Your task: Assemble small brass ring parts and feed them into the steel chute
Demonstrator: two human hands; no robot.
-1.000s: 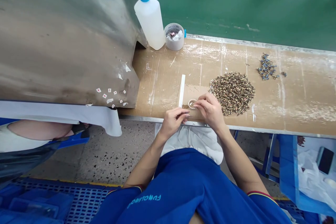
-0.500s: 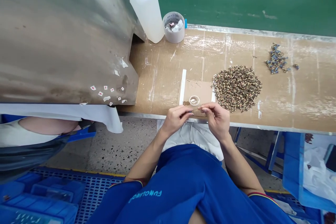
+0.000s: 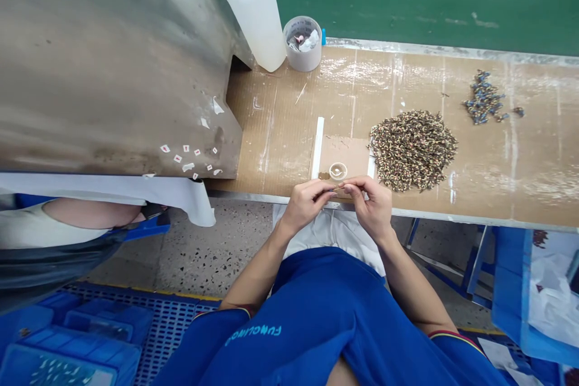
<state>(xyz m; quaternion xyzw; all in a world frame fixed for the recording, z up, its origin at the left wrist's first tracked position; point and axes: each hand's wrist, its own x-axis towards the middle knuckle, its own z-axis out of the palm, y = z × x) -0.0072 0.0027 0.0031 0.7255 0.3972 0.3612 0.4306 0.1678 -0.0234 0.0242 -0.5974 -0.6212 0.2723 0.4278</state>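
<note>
My left hand [image 3: 306,204] is closed in a pinch at the table's front edge; what its fingertips hold is too small to make out. Close beside it, my right hand [image 3: 373,205] pinches a thin light-brown stick [image 3: 340,187], its tip reaching to the left fingertips. Just beyond the fingers sits a small round clear dish [image 3: 338,170] with a whitish blob in it, on a piece of cardboard [image 3: 346,151] flanked by white strips. To the right of my right hand lies a large heap of small brown-and-gold parts [image 3: 414,151].
A smaller pile of blue-and-gold parts [image 3: 485,99] lies farther right. At the back stand a white bottle with a blue cap [image 3: 257,18] and a tape-roll cup [image 3: 303,60] holding scraps. A metal housing [image 3: 136,72] bounds the left. Beside me, part of another person [image 3: 90,217] shows.
The hands have drawn slightly closer together, and the stick's tip now meets the left fingertips. The whole view has shifted a little.
</note>
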